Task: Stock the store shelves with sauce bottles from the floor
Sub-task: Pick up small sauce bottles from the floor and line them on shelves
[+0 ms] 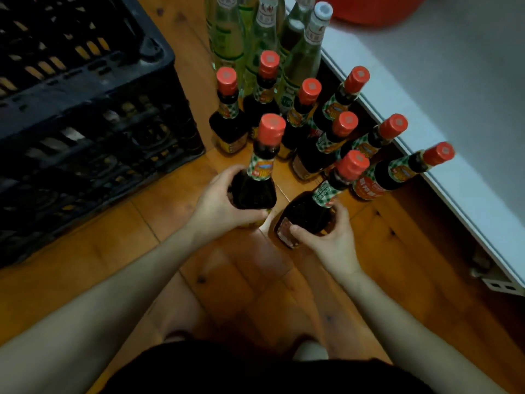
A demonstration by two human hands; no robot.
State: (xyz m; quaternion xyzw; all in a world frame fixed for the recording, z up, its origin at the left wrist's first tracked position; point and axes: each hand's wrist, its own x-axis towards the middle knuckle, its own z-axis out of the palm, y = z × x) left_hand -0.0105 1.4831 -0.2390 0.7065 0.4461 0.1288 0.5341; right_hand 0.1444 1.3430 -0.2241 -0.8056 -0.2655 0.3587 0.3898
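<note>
Several dark sauce bottles with red caps stand in a cluster on the wooden floor. My left hand grips the body of one dark bottle, the nearest on the left, which stands upright. My right hand grips another dark bottle, which tilts to the right. The other red-capped bottles stand just behind these two. Behind them stand several clear bottles with pale liquid.
A black plastic crate stands at the left on the floor. A white shelf base runs along the right, with a red container on it at the top. My legs are at the bottom edge.
</note>
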